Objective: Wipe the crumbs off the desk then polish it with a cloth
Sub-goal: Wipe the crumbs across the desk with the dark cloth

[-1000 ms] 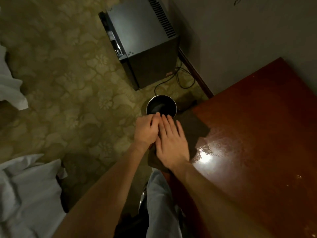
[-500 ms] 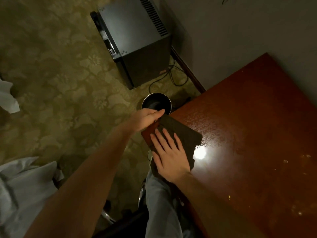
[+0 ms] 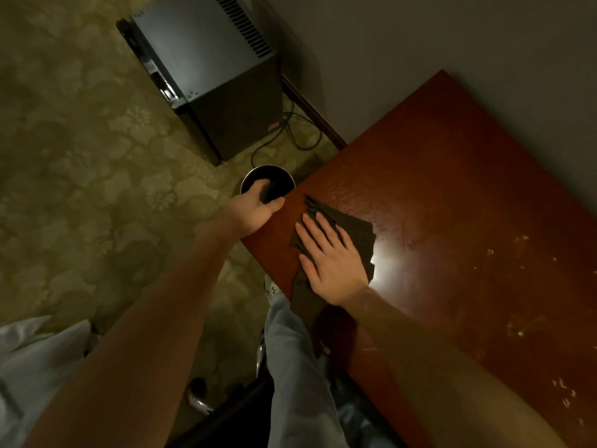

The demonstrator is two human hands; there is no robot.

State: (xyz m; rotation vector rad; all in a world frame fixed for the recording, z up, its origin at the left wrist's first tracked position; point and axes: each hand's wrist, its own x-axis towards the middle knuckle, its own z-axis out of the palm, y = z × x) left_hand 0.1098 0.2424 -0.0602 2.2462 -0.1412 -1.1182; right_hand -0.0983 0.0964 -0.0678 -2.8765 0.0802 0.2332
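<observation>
Presses the cloth (image 3: 353, 227) flat at the far corner of the desk (image 3: 452, 176), right hand (image 3: 332, 257) fingers straight. Cups the left hand (image 3: 258, 210), seemingly empty in dim light, off that corner above a bin (image 3: 276, 177). Leaves crumbs (image 3: 563, 394) along the desk's near side to wipe, polishing after.

1. I'm seeing a broad stretch of the desk (image 3: 452, 189) top lying open beyond the cloth (image 3: 357, 232); only scattered crumbs (image 3: 520, 333) are sitting there.
2. The wall (image 3: 420, 43) is closing off the desk's far side.
3. The right hand (image 3: 332, 258) is lying flat on the cloth at the desk's left end; the left hand (image 3: 255, 212) is hanging just off that corner.
4. A bin (image 3: 279, 176) is standing on the floor off that corner, a mini fridge (image 3: 210, 69) farther out.
</observation>
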